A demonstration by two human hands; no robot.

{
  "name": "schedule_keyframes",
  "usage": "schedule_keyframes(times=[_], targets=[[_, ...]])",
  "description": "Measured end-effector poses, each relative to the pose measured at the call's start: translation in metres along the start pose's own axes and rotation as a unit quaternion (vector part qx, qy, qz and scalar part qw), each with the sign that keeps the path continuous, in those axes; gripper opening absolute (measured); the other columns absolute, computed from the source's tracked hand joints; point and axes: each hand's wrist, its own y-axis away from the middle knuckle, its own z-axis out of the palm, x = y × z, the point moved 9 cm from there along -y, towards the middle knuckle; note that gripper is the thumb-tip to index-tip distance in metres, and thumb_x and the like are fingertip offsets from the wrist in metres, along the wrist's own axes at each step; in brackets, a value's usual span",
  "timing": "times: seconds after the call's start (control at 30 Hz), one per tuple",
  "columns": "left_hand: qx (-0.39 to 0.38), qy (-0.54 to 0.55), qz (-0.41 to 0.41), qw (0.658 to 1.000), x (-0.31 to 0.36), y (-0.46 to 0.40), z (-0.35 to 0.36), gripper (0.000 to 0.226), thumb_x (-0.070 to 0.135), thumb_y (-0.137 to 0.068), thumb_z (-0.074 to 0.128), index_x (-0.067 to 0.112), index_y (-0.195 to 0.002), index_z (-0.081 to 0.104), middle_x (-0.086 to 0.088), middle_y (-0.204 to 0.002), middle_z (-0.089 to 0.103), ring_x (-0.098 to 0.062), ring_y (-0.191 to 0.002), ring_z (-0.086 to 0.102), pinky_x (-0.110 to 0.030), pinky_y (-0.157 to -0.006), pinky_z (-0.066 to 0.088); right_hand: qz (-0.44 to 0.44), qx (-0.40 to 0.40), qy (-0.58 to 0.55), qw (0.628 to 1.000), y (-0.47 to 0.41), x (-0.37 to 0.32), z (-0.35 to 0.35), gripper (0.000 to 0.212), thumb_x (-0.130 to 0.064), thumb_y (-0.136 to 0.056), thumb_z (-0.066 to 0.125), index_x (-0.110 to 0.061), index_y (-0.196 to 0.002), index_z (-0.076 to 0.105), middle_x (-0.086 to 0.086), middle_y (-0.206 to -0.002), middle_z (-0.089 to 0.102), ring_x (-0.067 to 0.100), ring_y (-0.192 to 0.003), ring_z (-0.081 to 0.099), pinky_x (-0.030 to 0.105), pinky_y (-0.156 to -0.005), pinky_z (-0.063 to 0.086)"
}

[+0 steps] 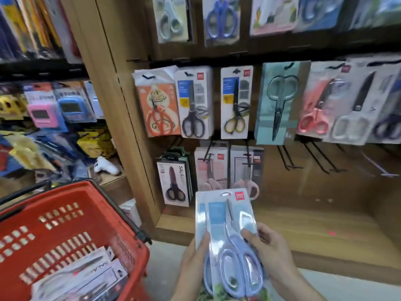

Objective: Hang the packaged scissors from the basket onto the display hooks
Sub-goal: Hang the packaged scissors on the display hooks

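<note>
Holding a packaged pair of blue-handled scissors (230, 242) in front of the display, you have both hands on it: your left hand (193, 255) grips the left edge with the thumb laid over the front, and your right hand (273, 255) grips the right edge, thumb pressed on the blister near the handles. The package stands upright, its hang slot (225, 194) at the top and not yet on any hook. It sits low, in front of the bottom row of hanging packs.

The red basket (121, 216) stands to your left, with more packaged scissors (86, 276) lying flat in its near corner.

Findings on risk:

1. The slot is narrow. If you approach a hook off-line, the tip could catch the card edge and bend or tear it.
2. The empty black hooks (312, 159) to the right on the lower row project forward. A reach made too quickly may snag your sleeve or hand on a neighbouring hook.
3. The 2 pink-handled packs (227, 170) hang just behind your package. Pushing forward could swing them or knock them off.
4. The blister front looks glossy and slick. When you free 1 hand to guide the slot, the remaining grip on a single edge may let the package twist or slip.
5. Matching stock is not evident on this row; misplacement is possible.
</note>
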Motion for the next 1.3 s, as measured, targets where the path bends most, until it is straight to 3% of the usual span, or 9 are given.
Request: schedule_keyframes(times=[0.17, 0.27, 0.37, 0.5, 0.7, 0.87, 1.1, 1.23, 1.3], targets=[[0.061, -0.039, 0.051, 0.996, -0.006, -0.018, -0.036, 0.018, 0.03, -0.106, 0.059, 0.032, -0.115, 0.074, 0.019, -0.103, 0.08, 0.005, -0.095, 0.073, -0.009, -0.078, 0.052, -0.018, -0.02, -0.008, 1.0, -0.029, 0.003, 0.012, 0.012, -0.008, -0.098, 0.067, -0.007, -0.109, 0.072, 0.015, -0.091, 0.079, 0.028, -0.077, 0.074, 0.035, -0.069, 0.058], [0.055, -0.065, 0.083, 0.993, -0.002, -0.022, -0.048, 0.026, 0.036, -0.106, 0.056, 0.034, -0.127, 0.071, 0.019, -0.116, 0.078, -0.001, -0.115, 0.07, -0.03, -0.103, 0.053, -0.044, -0.035, 0.022, 0.998, -0.052, -0.011, 0.025, 0.017, -0.011, -0.099, 0.067, -0.013, -0.115, 0.071, 0.009, -0.097, 0.08, 0.03, -0.086, 0.078, 0.046, -0.08, 0.061], [0.075, -0.08, 0.1, 0.989, 0.001, -0.022, -0.058, 0.03, 0.043, -0.104, 0.055, 0.037, -0.129, 0.07, 0.021, -0.117, 0.077, -0.002, -0.117, 0.069, -0.034, -0.105, 0.052, -0.079, -0.034, 0.06, 0.994, -0.072, -0.031, 0.038, 0.014, -0.014, -0.098, 0.07, -0.019, -0.111, 0.073, 0.003, -0.095, 0.081, 0.034, -0.089, 0.077, 0.057, -0.081, 0.062], [0.087, -0.069, 0.106, 0.988, -0.002, -0.022, -0.07, 0.025, 0.036, -0.106, 0.055, 0.036, -0.127, 0.07, 0.024, -0.114, 0.077, 0.005, -0.111, 0.069, -0.021, -0.094, 0.05, -0.116, -0.03, 0.099, 0.988, -0.086, -0.052, 0.054, 0.01, -0.014, -0.099, 0.069, -0.015, -0.108, 0.073, -0.034, -0.082, 0.07, 0.028, -0.082, 0.075, 0.049, -0.069, 0.062], [0.119, -0.028, 0.065, 0.99, -0.018, -0.026, -0.088, 0.025, 0.033, -0.105, 0.059, 0.028, -0.126, 0.071, 0.008, -0.119, 0.078, -0.009, -0.115, 0.07, -0.028, -0.102, 0.05, -0.083, -0.01, 0.063, 0.995, -0.105, -0.039, 0.069, 0.006, -0.017, -0.101, 0.067, -0.017, -0.104, 0.072, -0.003, -0.088, 0.078, 0.018, -0.075, 0.072, 0.026, -0.055, 0.051], [0.116, 0.03, 0.049, 0.992, -0.022, -0.027, -0.094, 0.033, 0.028, -0.106, 0.058, 0.02, -0.138, 0.064, 0.001, -0.131, 0.07, -0.015, -0.12, 0.064, -0.025, -0.098, 0.044, -0.052, 0.014, 0.053, 0.997, -0.122, -0.029, 0.075, 0.009, -0.019, -0.102, 0.066, -0.012, -0.102, 0.071, 0.014, -0.091, 0.074, 0.022, -0.074, 0.059, 0.033, -0.06, 0.048], [0.097, 0.009, 0.051, 0.994, -0.028, -0.033, -0.094, 0.029, 0.036, -0.103, 0.062, 0.029, -0.129, 0.07, 0.014, -0.12, 0.078, -0.013, -0.12, 0.069, -0.04, -0.111, 0.049, -0.066, 0.066, 0.113, 0.989, -0.155, -0.032, 0.076, 0.01, -0.017, -0.102, 0.065, -0.014, -0.093, 0.063, 0.008, -0.088, 0.068, 0.027, -0.081, 0.065, 0.031, -0.062, 0.047], [0.065, -0.009, 0.073, 0.995, -0.017, -0.03, -0.082, 0.026, 0.032, -0.105, 0.057, 0.029, -0.127, 0.07, 0.016, -0.113, 0.079, -0.006, -0.11, 0.073, -0.033, -0.102, 0.055, -0.019, 0.031, 0.121, 0.992, -0.173, -0.016, 0.083, 0.02, -0.022, -0.102, 0.065, -0.009, -0.116, 0.071, 0.008, -0.1, 0.072, 0.024, -0.092, 0.067, 0.032, -0.08, 0.052], [0.052, -0.011, 0.081, 0.995, -0.011, -0.026, -0.078, 0.026, 0.033, -0.106, 0.055, 0.03, -0.127, 0.069, 0.016, -0.114, 0.079, -0.004, -0.109, 0.073, -0.026, -0.096, 0.054, -0.008, 0.029, 0.12, 0.992, -0.174, -0.013, 0.08, 0.019, -0.025, -0.102, 0.065, -0.008, -0.108, 0.072, 0.007, -0.094, 0.071, 0.024, -0.09, 0.065, 0.032, -0.078, 0.051]])
